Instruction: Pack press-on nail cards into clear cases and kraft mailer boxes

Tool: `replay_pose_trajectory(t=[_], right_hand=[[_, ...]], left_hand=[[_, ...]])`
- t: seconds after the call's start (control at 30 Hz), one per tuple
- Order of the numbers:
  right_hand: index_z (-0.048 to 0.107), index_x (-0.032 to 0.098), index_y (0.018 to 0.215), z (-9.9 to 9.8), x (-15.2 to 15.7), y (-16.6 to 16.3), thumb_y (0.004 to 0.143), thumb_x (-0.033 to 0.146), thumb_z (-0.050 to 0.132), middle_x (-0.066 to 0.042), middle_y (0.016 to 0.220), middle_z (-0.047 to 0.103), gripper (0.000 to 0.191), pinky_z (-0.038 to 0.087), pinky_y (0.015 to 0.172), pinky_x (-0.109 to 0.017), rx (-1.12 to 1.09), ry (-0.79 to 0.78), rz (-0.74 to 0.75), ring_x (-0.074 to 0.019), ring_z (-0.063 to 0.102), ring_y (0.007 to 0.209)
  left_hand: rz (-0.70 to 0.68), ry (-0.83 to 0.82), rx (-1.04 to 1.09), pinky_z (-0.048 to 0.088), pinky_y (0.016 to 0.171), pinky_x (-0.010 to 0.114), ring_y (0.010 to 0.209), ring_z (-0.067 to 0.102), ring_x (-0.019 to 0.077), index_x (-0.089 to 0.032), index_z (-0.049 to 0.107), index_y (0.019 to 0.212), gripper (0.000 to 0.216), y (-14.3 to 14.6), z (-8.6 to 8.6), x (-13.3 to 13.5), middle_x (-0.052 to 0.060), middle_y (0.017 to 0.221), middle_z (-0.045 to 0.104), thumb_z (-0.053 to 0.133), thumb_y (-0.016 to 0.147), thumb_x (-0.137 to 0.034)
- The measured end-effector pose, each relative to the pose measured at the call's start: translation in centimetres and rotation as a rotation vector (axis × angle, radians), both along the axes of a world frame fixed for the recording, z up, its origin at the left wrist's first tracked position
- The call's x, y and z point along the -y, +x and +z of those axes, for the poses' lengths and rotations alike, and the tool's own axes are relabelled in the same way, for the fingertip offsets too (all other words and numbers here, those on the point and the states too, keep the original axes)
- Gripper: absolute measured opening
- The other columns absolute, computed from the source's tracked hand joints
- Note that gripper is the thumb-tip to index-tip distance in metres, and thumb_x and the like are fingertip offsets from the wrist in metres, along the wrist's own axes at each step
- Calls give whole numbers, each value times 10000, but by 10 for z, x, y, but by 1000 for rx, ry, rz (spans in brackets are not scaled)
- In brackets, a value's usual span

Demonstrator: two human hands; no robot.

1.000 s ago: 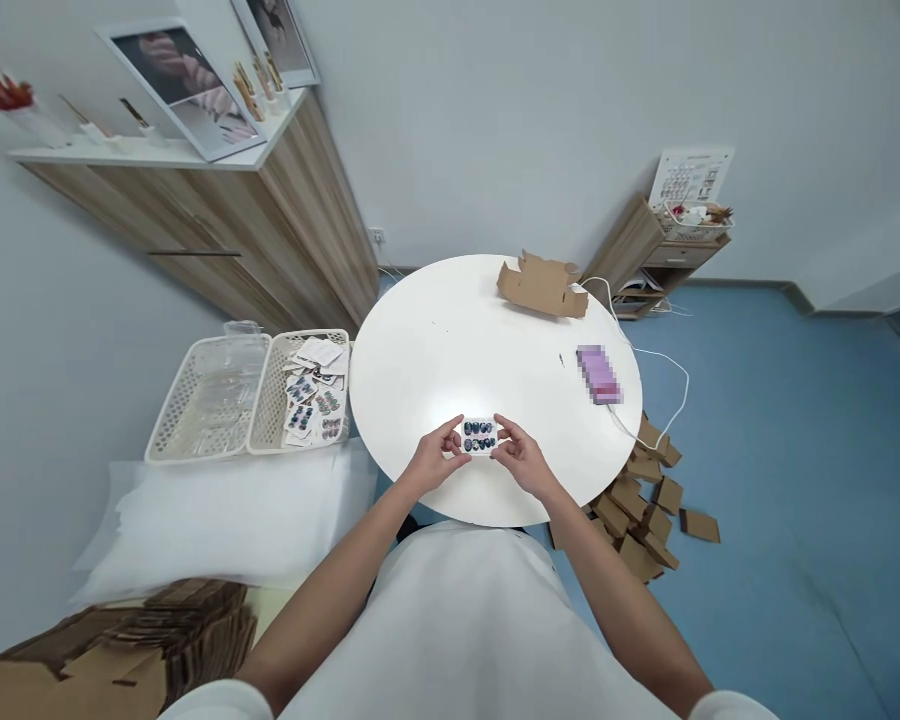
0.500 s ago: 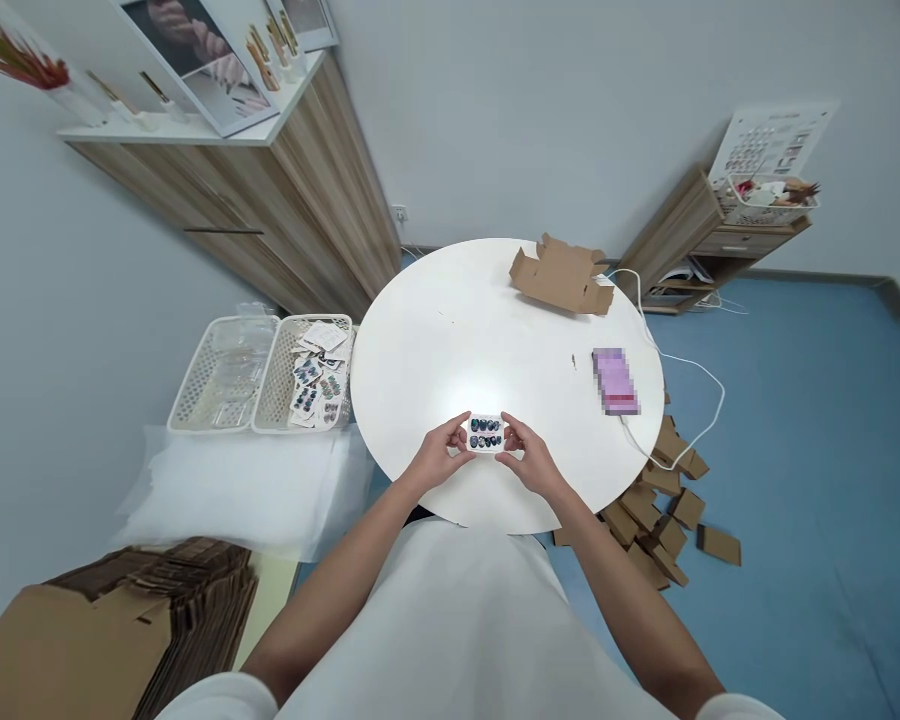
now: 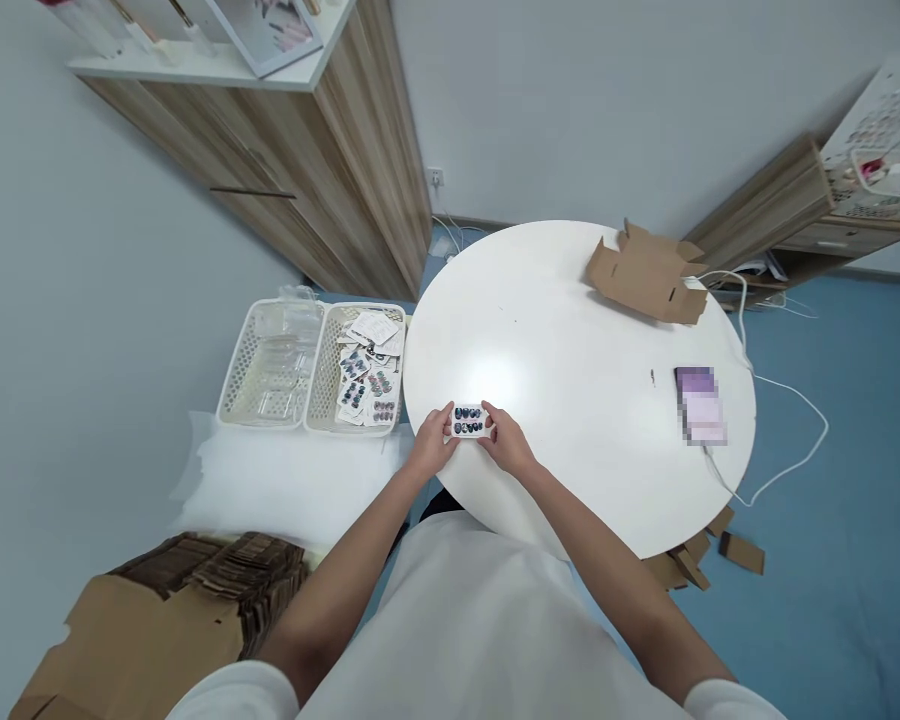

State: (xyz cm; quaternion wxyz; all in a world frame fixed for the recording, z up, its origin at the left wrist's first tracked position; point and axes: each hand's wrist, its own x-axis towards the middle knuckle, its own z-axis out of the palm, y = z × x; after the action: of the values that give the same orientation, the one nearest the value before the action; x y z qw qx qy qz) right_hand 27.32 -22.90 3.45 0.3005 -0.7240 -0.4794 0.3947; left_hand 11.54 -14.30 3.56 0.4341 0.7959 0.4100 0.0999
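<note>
Both hands' grip holds a small nail card (image 3: pixel 469 420); printing unreadable.

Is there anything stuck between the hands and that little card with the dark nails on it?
No. The left hand and right hand grip the nail card directly at its ends; nothing lies between.

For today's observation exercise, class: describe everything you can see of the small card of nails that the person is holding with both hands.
The small card of nails is a white rectangle, lying lengthwise, carrying two rows of dark, bluish press-on nails; finer patterns are too small to tell. It seems to be thin card or plastic. It is held flat, face up, over the near edge of the round white table. The left hand pinches its left end and the right hand its right end. Whether it rests on the tabletop cannot be told.
</note>
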Motion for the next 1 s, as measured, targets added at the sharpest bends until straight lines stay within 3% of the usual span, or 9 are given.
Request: replay_pose_trajectory(t=[0.13,0.27,0.4,0.6,0.77,1.0], right_hand=[[316,258,1285,-20,-33,-28,684,147,543,-39,935,505,652,431,702,-325,40,-90,-2,-168,508,763],[329,301,1279,-31,-41,-42,680,133,546,-53,958,512,659,424,703,-327,78,-117,-69,-205,514,850],[304,292,1296,-27,-30,-48,682,184,563,-65,1023,499,675,448,725,-352,39,-122,-165,-198,520,845],[330,255,1270,-20,-23,-63,709,228,527,-69,1144,490,596,452,828,-345,-275,-114,-413,-173,498,1001],[345,228,1259,-20,-40,-64,704,204,514,-77,1190,483,581,428,879,-340,-317,-75,-486,-168,474,1064],[358,232,1243,-23,-47,-61,700,197,506,-73,1209,478,564,433,874,-349,-264,-64,-492,-172,474,1070]], left_hand=[[27,-19,-103,441,726,307,742,488,149,-192,337,1275,655,-19,-16,-28,18,814,447,481,648,-67],[15,-65,-133,430,735,314,788,502,170,-171,331,1282,678,-25,-25,-35,47,867,462,464,629,-48],[95,-156,-50,431,778,340,866,502,181,-185,304,1294,685,-31,-26,-24,83,1018,458,490,643,-81],[294,-385,85,433,854,358,1010,484,195,-178,334,1271,651,-35,-26,-9,116,1180,423,499,649,-78],[297,-412,141,369,959,376,1120,434,206,-152,308,1286,671,-24,-30,-18,126,1268,391,488,647,-53],[317,-409,173,361,972,397,1118,448,211,-180,332,1278,671,-20,-32,-26,109,1260,418,497,643,-40]])
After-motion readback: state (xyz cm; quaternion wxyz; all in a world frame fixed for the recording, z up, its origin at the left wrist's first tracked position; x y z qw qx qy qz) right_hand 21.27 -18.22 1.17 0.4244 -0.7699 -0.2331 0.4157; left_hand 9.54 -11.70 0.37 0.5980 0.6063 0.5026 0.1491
